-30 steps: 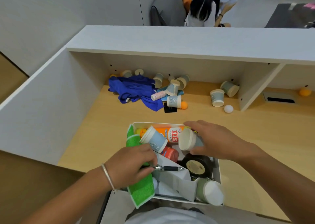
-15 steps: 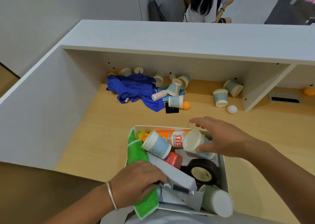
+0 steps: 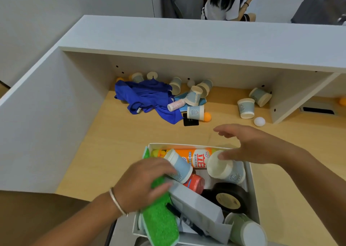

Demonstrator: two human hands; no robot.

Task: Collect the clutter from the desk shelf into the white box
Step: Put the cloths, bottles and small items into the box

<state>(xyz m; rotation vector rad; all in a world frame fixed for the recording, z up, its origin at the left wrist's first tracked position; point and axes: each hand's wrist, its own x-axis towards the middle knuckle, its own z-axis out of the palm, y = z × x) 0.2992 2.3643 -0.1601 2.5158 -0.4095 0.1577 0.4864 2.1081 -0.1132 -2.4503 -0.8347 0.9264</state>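
Wooden table (image 3: 116,142) under a grey shelf (image 3: 206,40) carries everything. Left hand (image 3: 142,182) presses its grip flat onto a green cloth (image 3: 159,221) draped over the white box (image 3: 251,186) at 6 o'clock, fingers touching a cup (image 3: 179,167). Right hand (image 3: 250,144) hovers over the box's far edge, grip spread and empty, just above another cup (image 3: 224,169). Inside lie an orange bottle (image 3: 194,156) and a tape roll (image 3: 226,199). At 12 o'clock, clutter remains below the shelf: a blue cloth (image 3: 146,96), several cups, an orange ball (image 3: 206,116); a white ball (image 3: 259,121) sits at 1 o'clock.
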